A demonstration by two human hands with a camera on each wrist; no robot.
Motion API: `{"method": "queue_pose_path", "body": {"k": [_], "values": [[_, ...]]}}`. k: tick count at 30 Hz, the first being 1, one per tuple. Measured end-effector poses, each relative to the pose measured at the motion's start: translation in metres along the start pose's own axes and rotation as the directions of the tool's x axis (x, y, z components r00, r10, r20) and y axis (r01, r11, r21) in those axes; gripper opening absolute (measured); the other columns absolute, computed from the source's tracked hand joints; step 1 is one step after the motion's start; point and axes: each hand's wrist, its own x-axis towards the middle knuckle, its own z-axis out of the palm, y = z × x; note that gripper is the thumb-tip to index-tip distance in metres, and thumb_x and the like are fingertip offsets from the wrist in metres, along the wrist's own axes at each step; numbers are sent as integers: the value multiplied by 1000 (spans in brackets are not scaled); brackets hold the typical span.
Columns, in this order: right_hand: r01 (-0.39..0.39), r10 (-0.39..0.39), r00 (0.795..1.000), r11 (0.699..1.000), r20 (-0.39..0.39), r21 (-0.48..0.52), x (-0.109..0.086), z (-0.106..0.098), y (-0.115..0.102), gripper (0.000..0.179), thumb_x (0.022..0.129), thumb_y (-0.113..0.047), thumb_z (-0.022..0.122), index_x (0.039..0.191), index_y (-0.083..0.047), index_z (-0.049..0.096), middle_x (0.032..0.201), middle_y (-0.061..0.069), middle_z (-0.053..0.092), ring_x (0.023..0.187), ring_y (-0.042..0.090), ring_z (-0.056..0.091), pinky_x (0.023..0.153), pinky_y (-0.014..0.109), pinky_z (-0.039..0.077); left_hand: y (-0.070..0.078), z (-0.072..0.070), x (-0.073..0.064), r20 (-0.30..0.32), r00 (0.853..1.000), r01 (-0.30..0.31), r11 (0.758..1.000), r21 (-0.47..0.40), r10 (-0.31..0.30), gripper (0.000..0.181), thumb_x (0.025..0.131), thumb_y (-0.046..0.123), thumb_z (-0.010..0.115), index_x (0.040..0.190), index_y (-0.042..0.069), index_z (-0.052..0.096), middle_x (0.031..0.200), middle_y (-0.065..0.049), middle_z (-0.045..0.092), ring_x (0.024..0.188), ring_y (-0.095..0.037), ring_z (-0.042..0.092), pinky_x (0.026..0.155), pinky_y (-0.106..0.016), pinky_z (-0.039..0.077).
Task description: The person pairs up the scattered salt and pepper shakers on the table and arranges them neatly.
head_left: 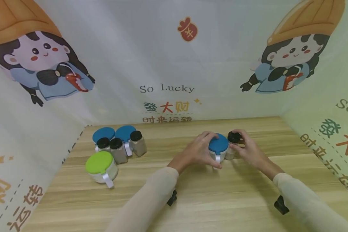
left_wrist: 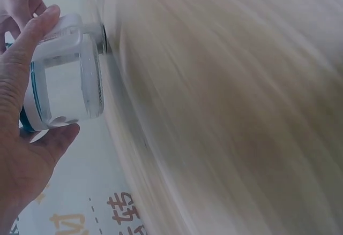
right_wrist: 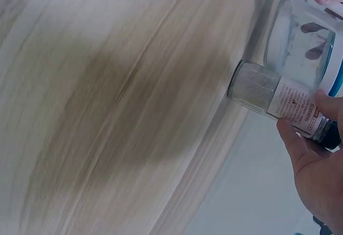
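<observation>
In the head view my left hand (head_left: 200, 150) grips a clear glass jar with a blue lid (head_left: 218, 144) and a white handle, its fingers around the far side and thumb near the handle. Right beside it stands a small spice bottle with a black cap (head_left: 234, 138), which my right hand (head_left: 250, 150) holds from the right. The left wrist view shows the see-through jar body (left_wrist: 67, 88) between thumb and fingers, its base close to the wood. A printed label (right_wrist: 296, 105) and pale contents show on the bottle in the right wrist view.
At the left of the wooden table (head_left: 208, 203) stand two blue-lidded jars (head_left: 103, 133), several black-capped spice bottles (head_left: 138, 144) and a green-lidded jar (head_left: 99, 162) with a white handle. A printed cloth (head_left: 168, 64) walls the back and sides.
</observation>
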Motion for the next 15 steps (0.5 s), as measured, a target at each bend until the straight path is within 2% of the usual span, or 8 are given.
{"method": "queue_pose_path", "body": {"k": [6, 8, 12, 15], "values": [[-24, 22, 999, 998, -32, -65, 1, -9, 5, 49, 96, 6, 67, 138, 9, 41, 133, 38, 50, 114, 55, 58, 85, 52, 55, 0, 6, 16, -8, 1000, -7, 1000, -18, 7, 97, 65, 47, 96, 143, 14, 49, 148, -10, 43, 128, -23, 50, 102, -36, 46], [-38, 35, 999, 997, -41, -74, 1, -12, 6, 50, 96, 5, 67, 138, 10, 42, 134, 39, 49, 113, 55, 58, 84, 51, 56, 0, 8, 20, -7, 1000, -8, 1000, -26, 8, 97, 66, 47, 96, 143, 13, 49, 148, -9, 43, 129, -23, 49, 103, -36, 46], [-78, 73, 996, 993, -58, -88, 0, -19, 6, 51, 96, 3, 67, 139, 8, 41, 135, 37, 48, 115, 54, 58, 82, 42, 56, 3, 12, 27, -7, 1000, -2, 999, -51, 1, 96, 68, 46, 94, 146, 14, 47, 150, -8, 41, 129, -23, 49, 103, -37, 46], [-103, 94, 993, 988, -77, -113, 0, -25, 8, 51, 97, 1, 67, 140, 7, 40, 136, 36, 48, 116, 53, 57, 82, 44, 56, 6, 15, 33, -1, 1000, 19, 998, -66, -19, 96, 70, 47, 93, 148, 17, 46, 151, -7, 39, 129, -23, 49, 102, -38, 47]]}}
